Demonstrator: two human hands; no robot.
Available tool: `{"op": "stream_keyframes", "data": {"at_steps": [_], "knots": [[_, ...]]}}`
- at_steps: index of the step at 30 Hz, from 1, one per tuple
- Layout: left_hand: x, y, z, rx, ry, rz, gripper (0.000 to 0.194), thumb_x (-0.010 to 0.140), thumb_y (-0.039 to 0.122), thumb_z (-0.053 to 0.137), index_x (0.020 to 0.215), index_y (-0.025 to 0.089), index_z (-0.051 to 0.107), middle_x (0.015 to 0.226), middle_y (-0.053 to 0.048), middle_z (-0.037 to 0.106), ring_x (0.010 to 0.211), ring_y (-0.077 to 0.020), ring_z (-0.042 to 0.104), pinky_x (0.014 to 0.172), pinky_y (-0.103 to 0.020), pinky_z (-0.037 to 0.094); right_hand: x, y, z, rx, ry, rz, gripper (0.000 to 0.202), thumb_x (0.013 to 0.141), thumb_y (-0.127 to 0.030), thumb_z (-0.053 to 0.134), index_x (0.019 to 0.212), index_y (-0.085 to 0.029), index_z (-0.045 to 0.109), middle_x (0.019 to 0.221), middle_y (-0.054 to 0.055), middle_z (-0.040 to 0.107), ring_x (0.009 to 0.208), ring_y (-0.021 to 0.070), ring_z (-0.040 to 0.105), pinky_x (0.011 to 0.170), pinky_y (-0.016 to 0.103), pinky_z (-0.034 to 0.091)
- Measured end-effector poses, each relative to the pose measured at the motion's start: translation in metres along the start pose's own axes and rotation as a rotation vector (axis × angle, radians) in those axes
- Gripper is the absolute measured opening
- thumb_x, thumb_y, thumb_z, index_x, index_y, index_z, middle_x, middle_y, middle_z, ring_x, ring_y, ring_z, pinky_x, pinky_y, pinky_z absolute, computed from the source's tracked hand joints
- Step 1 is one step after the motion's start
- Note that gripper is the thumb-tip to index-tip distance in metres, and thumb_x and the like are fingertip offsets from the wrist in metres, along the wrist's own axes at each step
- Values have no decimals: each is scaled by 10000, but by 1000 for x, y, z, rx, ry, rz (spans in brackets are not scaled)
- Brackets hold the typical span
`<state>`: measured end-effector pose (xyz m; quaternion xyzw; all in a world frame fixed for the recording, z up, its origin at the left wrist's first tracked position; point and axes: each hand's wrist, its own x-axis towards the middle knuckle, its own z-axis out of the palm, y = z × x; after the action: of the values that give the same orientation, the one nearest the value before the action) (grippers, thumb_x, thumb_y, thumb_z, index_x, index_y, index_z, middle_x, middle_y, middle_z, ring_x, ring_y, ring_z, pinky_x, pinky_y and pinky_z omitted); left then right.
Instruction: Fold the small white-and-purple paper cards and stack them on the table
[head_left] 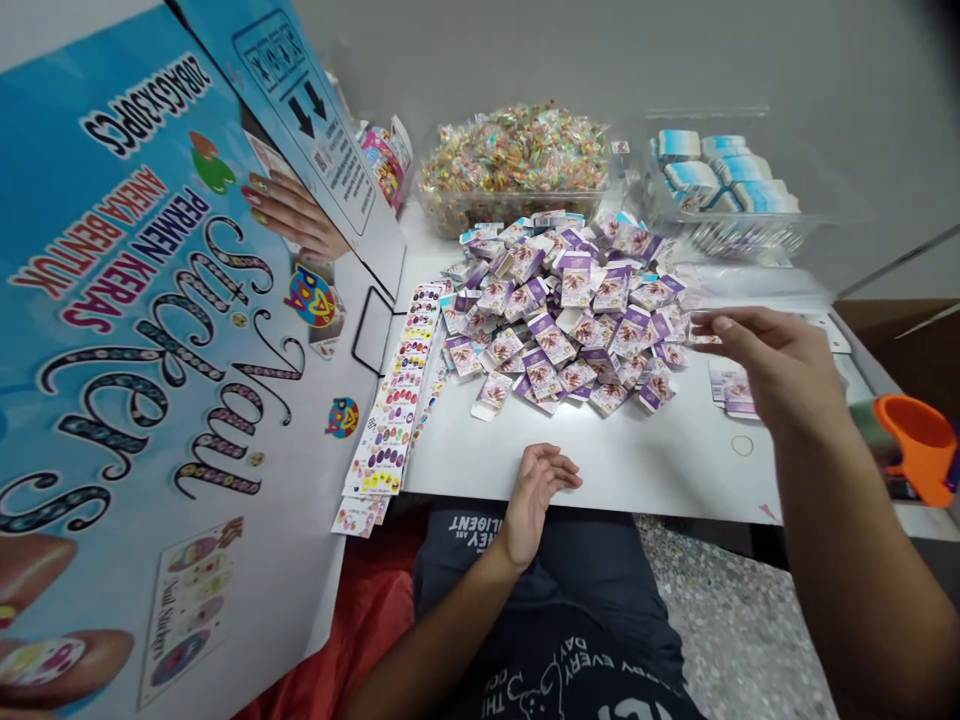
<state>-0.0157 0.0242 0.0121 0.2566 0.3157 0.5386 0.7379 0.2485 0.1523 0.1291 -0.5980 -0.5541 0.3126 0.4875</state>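
My left hand (538, 495) rests palm inward at the table's front edge, its fingers loosely stretched out with nothing in them. A heap of small purple-and-white printed boxes (551, 335) lies just beyond it. Over the right side of the table, my right hand (784, 360) has its thumb and fingertips brought close together, beside the heap and in front of a stack of clear plastic bags (765, 285). Whatever lies between those fingertips is too small to make out. Below this hand are a few flat purple-and-white cartons (739, 392) and a rubber band (742, 446).
A large printed carton (225, 300) stands at the left, beside sheets of nail stickers (397, 410). Behind the heap sit a clear tub of wrapped candies (517, 165) and a clear tray with blue-and-white bundles (720, 180). An orange tape dispenser (911, 440) stands at the right.
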Motion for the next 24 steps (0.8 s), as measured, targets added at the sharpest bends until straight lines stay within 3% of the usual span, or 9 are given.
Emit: {"op": "stream_keyframes", "data": {"at_steps": [3,6,9,12,17,19,21,24], "knots": [[1,-1,-1,13,-21,-2,356,922,482,570,1104,177,541,984,-89,658,899,-231,629,893,-398,450,-1,48,-45,-531,-36,38,418,820,-487,715,1136,-213,706,1195,136,721,1072,267,678,995,429,513],[1,-1,-1,34,-30,6,347,905,470,603,1077,173,559,976,-87,654,891,-231,623,882,-395,457,-5,99,-83,-964,-256,9,574,733,-432,783,1246,-204,665,1452,184,575,1391,396,454,1133,535,363],[1,-2,0,70,-25,5,307,908,436,612,1063,174,574,968,-78,648,882,-221,617,878,-383,453,-9,137,-105,-1096,-372,17,551,708,-390,809,1226,-243,694,1530,158,507,1461,453,336,1130,623,304],[0,-2,0,97,-20,0,252,919,380,602,1058,171,579,955,-70,647,864,-209,616,875,-372,446,-9,153,-115,-1011,-376,-92,361,781,-355,774,1125,-248,752,1482,158,561,1427,407,421,1106,551,367],[0,-1,0,107,-18,6,250,906,379,614,1032,166,588,925,-70,657,845,-210,614,858,-368,453,-1,145,-118,-792,-380,-146,110,813,-288,764,902,-246,812,1192,150,741,1186,336,658,989,478,495],[0,-1,2,121,-4,2,259,899,393,632,1015,164,600,906,-67,662,836,-207,613,848,-360,457,-5,131,-113,-744,-367,-170,128,871,-291,698,879,-250,819,1073,129,774,1087,303,709,969,457,521],[-1,0,6,136,17,-23,275,905,423,641,982,160,620,875,-62,670,808,-200,619,833,-349,461,-20,110,-100,-726,-270,-285,155,901,-283,664,912,-256,816,1051,119,782,1067,288,724,998,445,528],[-4,2,16,94,-26,-116,416,921,538,616,971,128,670,853,-92,699,766,-206,647,811,-349,470,-63,70,-65,-669,-87,-608,175,883,-219,698,1016,-286,789,1115,94,779,1106,281,725,997,430,568]]}}
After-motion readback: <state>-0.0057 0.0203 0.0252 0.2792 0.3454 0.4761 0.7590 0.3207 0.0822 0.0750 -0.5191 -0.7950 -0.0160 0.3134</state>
